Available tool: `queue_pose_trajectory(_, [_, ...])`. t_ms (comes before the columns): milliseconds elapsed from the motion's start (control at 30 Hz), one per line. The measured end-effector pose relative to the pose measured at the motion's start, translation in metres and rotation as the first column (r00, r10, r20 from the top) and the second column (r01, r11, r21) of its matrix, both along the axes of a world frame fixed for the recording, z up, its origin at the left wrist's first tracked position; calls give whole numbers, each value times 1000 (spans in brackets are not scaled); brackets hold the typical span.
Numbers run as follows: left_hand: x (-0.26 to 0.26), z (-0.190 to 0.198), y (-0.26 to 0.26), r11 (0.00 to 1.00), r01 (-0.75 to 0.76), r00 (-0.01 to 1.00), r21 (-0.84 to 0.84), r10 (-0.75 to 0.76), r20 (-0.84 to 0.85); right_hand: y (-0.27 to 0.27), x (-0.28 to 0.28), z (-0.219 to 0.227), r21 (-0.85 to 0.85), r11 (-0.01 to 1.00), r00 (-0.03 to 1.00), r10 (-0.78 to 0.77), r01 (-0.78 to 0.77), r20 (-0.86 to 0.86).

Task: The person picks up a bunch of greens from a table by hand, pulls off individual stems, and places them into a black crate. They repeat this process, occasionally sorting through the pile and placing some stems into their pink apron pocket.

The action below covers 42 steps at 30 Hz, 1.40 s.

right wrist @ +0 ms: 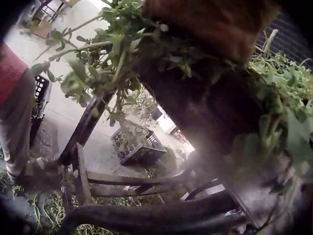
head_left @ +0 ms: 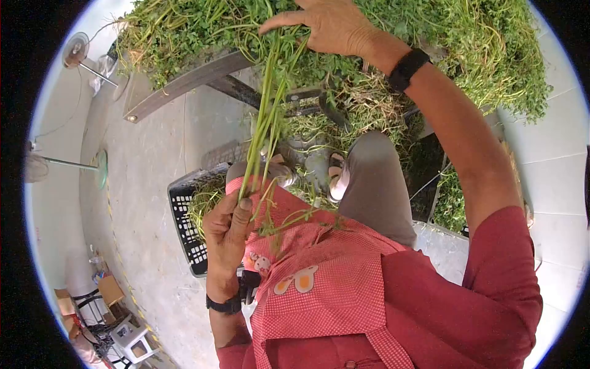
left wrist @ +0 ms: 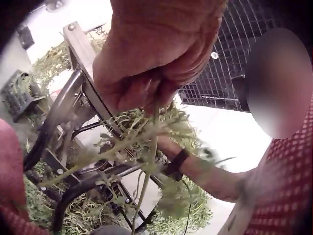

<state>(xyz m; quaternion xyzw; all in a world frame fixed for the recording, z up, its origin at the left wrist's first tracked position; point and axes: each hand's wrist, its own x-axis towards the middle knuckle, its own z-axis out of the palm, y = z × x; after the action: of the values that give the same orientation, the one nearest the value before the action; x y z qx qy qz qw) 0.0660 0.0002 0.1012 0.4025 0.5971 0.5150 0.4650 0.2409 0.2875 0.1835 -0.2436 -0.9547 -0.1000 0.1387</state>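
In the head view my left hand (head_left: 228, 230) pinches the lower ends of several long green stems (head_left: 261, 132) between thumb and fingers. The stems rise toward a big heap of leafy greens (head_left: 203, 27). My right hand (head_left: 332, 26) is over that heap, its thumb stretched out to the left near the tops of the stems; its other fingers run past the frame's upper edge. Seen from the left wrist, the left hand (left wrist: 156, 54) holds a thin stem (left wrist: 146, 181) hanging from its fingertips. Small rounded leaves (right wrist: 117, 54) surround the shadowed right hand in the right wrist view.
A dark frame with a wooden bar (head_left: 184, 86) supports the heap. Below left stands a black plastic crate (head_left: 184, 230) with stems in it. Loose trimmings (head_left: 375, 101) lie under the frame. Fans (head_left: 77, 49), a white stool (head_left: 132, 338) and boxes (head_left: 110, 289) are farther left.
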Motion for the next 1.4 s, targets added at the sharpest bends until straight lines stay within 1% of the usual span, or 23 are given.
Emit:
queue_pose_trajectory(33, [2,0,-1,999,-25,999,35,26,-28,0,1,-3,16,1000,999,-2,3,-50])
queue_pose_trajectory(67, [1,7,-5,999,-27,1000,-38,26,-17,0,3,-7,2,1000,999,-3,3,-52])
queue_pose_trajectory(200, [-5,13,-19,994,-44,997,-102,37,-69,0,7,-5,5,999,994,38,-37,-99])
queue_pose_trajectory(300, [-11,5,-30,985,-78,995,-153,69,-66,10,6,-15,18,999,993,35,-33,-110])
queue_pose_trajectory(333, [-13,1,-34,989,-96,995,-110,91,-49,11,6,-16,18,999,993,35,-33,-114])
queue_pose_trajectory(367, [-18,3,-37,989,-96,995,-110,90,-52,11,6,-15,27,999,992,48,-45,-118])
queue_pose_trajectory(433, [-33,11,-42,980,-14,996,-200,-3,-86,10,9,-15,33,998,991,59,-56,-122])
queue_pose_trajectory(500, [-40,12,-45,973,-16,996,-230,-4,-86,-2,15,-5,-57,997,994,55,-61,-93])
queue_pose_trajectory(567, [-48,9,-50,975,29,997,-221,-44,-64,2,13,-4,-48,999,1000,7,-8,-26])
queue_pose_trajectory(633, [-60,6,-60,969,14,998,-248,-28,-54,7,14,-6,-35,999,998,-38,40,40])
queue_pose_trajectory(700, [-79,1,-78,957,65,997,-282,-77,-31,15,21,-15,12,995,986,96,-95,-135])
queue_pose_trajectory(733, [-83,1,-85,950,-1,1000,-313,0,-4,20,21,-18,4,996,988,88,-88,-129])
queue_pose_trajectory(767, [-86,-3,-90,946,7,1000,-323,-6,5,25,19,-22,37,995,984,102,-97,-144])
queue_pose_trajectory(833, [-77,3,-88,938,-82,993,-336,47,-113,20,17,-21,68,991,980,122,-113,-158])
queue_pose_trajectory(867, [-73,2,-85,956,-65,989,-287,25,-142,17,18,-20,87,993,984,98,-86,-152])
queue_pose_trajectory(900, [-76,4,-80,958,2,994,-287,-34,-106,12,17,-21,104,993,986,73,-58,-147])
queue_pose_trajectory(933, [-72,5,-72,967,-11,994,-253,-16,-107,17,12,-24,160,984,984,100,-76,-145])
queue_pose_trajectory(1033, [-69,9,-61,980,-10,995,-198,-10,-103,-2,22,-20,98,993,978,83,-65,-191])
queue_pose_trajectory(1100, [-67,12,-54,985,-7,995,-173,-10,-97,-11,27,-22,117,992,979,61,-38,-194])
queue_pose_trajectory(1200, [-57,19,-45,992,5,991,-125,-21,-129,-21,38,-21,97,990,958,123,-101,-258])
queue_pose_trajectory(1267, [-52,22,-39,991,-21,986,-129,-1,-169,-32,50,-19,8,984,937,172,-178,-303])
queue_pose_trajectory(1367, [-48,21,-33,996,-7,984,-93,-10,-180,-32,59,-24,60,980,917,197,-188,-346])
queue_pose_trajectory(1400, [-46,18,-30,998,-42,986,-47,33,-165,-33,62,-24,58,981,917,195,-187,-348])
